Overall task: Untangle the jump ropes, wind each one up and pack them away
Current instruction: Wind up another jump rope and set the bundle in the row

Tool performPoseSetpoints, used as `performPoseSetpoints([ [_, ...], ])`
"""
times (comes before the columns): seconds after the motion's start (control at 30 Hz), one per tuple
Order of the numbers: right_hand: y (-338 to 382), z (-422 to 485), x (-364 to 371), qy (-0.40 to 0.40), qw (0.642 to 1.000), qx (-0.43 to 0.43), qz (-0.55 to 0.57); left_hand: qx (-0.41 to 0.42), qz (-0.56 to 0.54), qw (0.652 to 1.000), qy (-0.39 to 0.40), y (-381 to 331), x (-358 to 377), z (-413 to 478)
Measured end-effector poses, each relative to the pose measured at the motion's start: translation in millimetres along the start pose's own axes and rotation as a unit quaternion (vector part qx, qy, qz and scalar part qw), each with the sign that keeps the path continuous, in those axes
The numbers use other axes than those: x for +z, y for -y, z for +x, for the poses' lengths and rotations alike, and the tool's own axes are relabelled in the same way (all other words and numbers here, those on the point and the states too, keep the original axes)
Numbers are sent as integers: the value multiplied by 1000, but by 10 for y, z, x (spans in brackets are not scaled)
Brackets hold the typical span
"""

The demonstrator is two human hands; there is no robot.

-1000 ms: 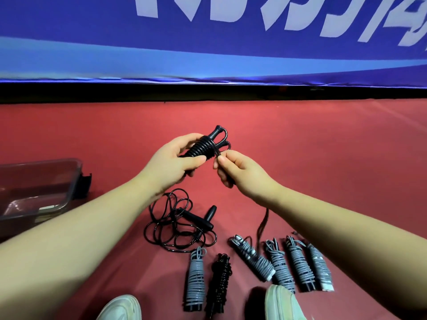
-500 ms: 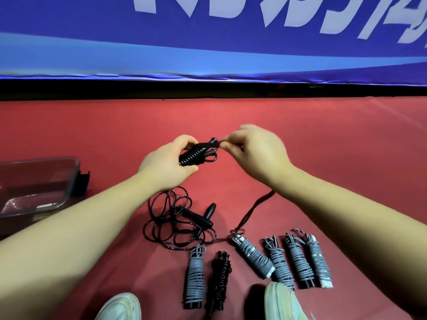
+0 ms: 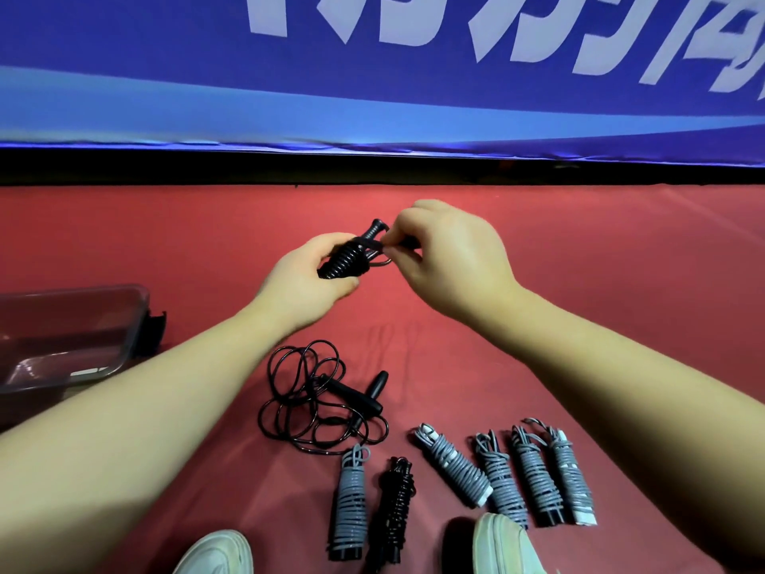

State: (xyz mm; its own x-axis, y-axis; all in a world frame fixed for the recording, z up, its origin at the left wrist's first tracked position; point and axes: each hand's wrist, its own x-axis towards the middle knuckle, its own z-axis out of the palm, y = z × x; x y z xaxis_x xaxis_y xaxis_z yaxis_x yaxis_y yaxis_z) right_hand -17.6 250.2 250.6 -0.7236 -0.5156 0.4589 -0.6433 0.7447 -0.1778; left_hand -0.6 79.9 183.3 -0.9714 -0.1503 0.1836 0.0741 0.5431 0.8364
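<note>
Six wound ropes (image 3: 453,466) lie on the floor (image 3: 600,258) low in the head view, five grey and one black, just ahead of my shoes (image 3: 503,544). Beyond them sits a tangle (image 3: 318,403) of loose black cord with both handles showing, not yet wound. Well off to the left stands the clear-walled bin (image 3: 74,325).

Above the floor I have the left grip (image 3: 304,283) closed round a black bundle (image 3: 343,263), its cord coiled tight over the handles. The right grip (image 3: 451,258) pinches the cord at the bundle's top, beside the handle tips. Its fingers hide the cord's end, so I cannot tell whether the end is already tucked under a coil.

I judge the step in hand to be finishing this wind by locking off the tail. The next move calls for passing the end under the last turn and pulling it snug, with the left grip squeezing the coils so none slip. Then the bundle can go down with the others. That leaves the tangle to sort and wind, and every rope to pack into the bin.
</note>
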Motion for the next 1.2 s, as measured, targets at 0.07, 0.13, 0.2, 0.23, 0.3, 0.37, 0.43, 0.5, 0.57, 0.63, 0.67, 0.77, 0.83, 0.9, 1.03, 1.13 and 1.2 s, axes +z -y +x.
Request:
performPoseSetpoints([
  [0.07, -53, -22, 96, 20, 995, 60, 74, -34, -135, 990, 7, -32, -33, -8],
  [0.13, -154, -54, 206, 40, 972, 132, 190, -58, -235, 969, 37, -74, -51, -34],
  [0.2, -193, -134, 326, 72, 929, 167, 322, -64, -326, 941, 65, -129, -41, -66],
  [0.23, -188, -176, 377, 85, 897, 170, 398, -67, -363, 926, 77, -140, -37, -77],
  [0.3, -172, -219, 423, 100, 826, 164, 530, -73, -422, 898, 100, -159, -63, -101],
  [0.37, -179, -196, 380, 120, 802, 149, 566, -71, -454, 879, 131, -178, -122, -119],
  [0.43, -264, -148, 317, 167, 827, 125, 522, -52, -456, 871, 175, -202, -193, -132],
  [0.5, -401, -131, 244, 229, 881, 80, 406, -26, -438, 865, 243, -235, -258, -140],
  [0.57, -547, -120, 162, 261, 925, 28, 275, -9, -342, 886, 314, -278, -281, -161],
  [0.63, -637, -95, 81, 285, 950, -32, 124, -9, -229, 903, 363, -322, -242, -208],
  [0.67, -648, -76, 56, 292, 954, -65, 31, -19, -193, 906, 378, -334, -212, -232],
  [0.77, -637, -38, 8, 283, 947, -115, -103, -26, -72, 918, 389, -319, -108, -243],
  [0.83, -576, -38, 2, 298, 943, -111, -95, -35, 10, 924, 380, -323, -70, -233],
  [0.9, -520, -46, -13, 333, 935, -93, -75, -21, 87, 924, 372, -336, 3, -233],
  [1.03, -417, -83, -31, 335, 937, -65, -72, -11, 169, 928, 333, -281, 154, -259],
  [1.13, -356, -127, 12, 280, 954, -48, -94, -48, 163, 944, 282, -215, 148, -215],
  [1.2, -297, -143, 51, 246, 965, -35, -81, -55, 166, 953, 248, -160, 150, -198],
])
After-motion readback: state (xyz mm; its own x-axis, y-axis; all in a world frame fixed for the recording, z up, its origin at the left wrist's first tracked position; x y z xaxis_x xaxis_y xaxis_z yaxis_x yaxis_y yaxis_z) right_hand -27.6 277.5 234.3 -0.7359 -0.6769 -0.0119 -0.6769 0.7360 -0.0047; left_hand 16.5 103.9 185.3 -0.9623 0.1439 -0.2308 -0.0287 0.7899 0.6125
